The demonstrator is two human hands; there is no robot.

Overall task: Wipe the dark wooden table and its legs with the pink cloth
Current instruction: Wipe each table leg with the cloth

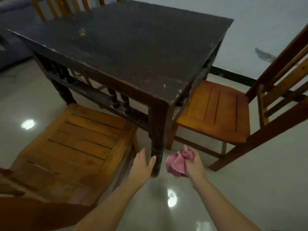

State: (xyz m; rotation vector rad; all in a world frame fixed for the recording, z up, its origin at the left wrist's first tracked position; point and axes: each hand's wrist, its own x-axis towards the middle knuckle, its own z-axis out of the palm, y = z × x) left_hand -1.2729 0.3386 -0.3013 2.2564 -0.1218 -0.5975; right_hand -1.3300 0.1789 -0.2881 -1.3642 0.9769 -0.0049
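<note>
The dark wooden table (126, 52) fills the upper middle of the head view, its worn top scuffed with pale marks. Its nearest leg (157, 144) comes down to the floor right in front of me. My left hand (141, 165) is low beside that leg on its left, fingers straight, the thumb touching the leg's lower part. My right hand (194, 165) is just right of the leg and grips the bunched pink cloth (177, 162), which hangs a little apart from the leg.
One orange wooden chair (75, 147) stands close on the left, its seat partly under the table. A second chair (216, 112) stands on the right. Another chair back (63, 7) shows behind the table. The glossy tiled floor (250, 189) reflects ceiling lights.
</note>
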